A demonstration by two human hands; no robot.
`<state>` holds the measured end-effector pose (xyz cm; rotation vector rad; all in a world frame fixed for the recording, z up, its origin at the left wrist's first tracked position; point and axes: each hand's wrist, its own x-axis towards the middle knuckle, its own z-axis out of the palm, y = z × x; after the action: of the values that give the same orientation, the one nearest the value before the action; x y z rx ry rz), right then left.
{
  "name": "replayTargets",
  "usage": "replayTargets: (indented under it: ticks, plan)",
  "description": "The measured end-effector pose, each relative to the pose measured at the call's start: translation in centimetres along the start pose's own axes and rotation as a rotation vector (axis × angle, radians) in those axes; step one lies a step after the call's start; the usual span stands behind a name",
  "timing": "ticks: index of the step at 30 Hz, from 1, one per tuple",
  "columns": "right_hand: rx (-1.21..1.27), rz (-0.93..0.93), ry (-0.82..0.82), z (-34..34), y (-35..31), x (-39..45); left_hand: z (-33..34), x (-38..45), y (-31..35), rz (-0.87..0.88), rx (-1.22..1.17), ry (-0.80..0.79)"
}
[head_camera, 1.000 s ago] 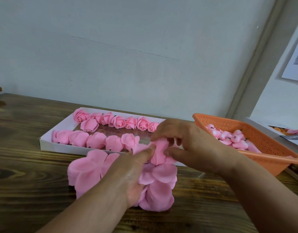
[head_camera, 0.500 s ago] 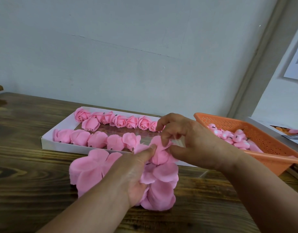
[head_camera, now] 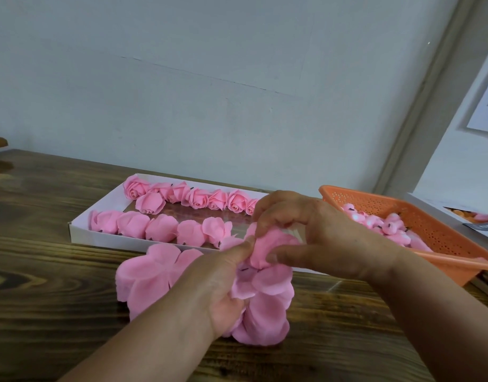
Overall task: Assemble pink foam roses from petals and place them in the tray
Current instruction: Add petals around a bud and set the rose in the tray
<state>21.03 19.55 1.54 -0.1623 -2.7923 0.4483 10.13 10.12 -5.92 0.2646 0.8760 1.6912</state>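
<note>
Pink foam pretty much everywhere here. A half-built rose (head_camera: pixel 267 248) is being worked just above the dark wooden surface (head_camera: pixel 50 285), right in front of the near edge of the white tray (head_camera: pixel 105 239). The bud is pinched by the right hand (head_camera: pixel 317 238) between thumb and curled fingers, so that grip is closed on the rose. From the left, the left hand (head_camera: pixel 220 282) has its thumb pressed against the bud while a wad of flat petals (head_camera: pixel 262 307) is clutched underneath, so that grip is closed too, on the petals.

A loose petal sheet (head_camera: pixel 149 277) is lying on the surface at the near left. Two rows of finished roses (head_camera: pixel 198 198) are already sitting in the tray, with room left at its right end. More small buds are piled in the orange basket (head_camera: pixel 430 230) at the right.

Stuff that could go wrong, imo: foam this thin can easily be creased or torn if the pinch is too hard. If the thumb pressure gets relaxed mid-wrap, the layers could spring open. The tray row could also get knocked, since the work is so close to it.
</note>
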Motion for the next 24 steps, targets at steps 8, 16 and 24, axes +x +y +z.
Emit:
replayTargets:
  ticks: [8, 16, 24]
  plan:
    - [-0.008, 0.044, -0.057, -0.7, -0.2, 0.2, -0.1, 0.2, -0.1, -0.033, -0.011, 0.001]
    - [0.014, 0.132, 0.096, 0.9, -0.3, 0.4, 0.4, -0.3, 0.0, 0.056, 0.013, -0.03]
    - [0.169, 0.233, 0.225, 1.2, -0.3, 0.6, 0.7, -0.7, 0.0, 0.097, 0.031, -0.027]
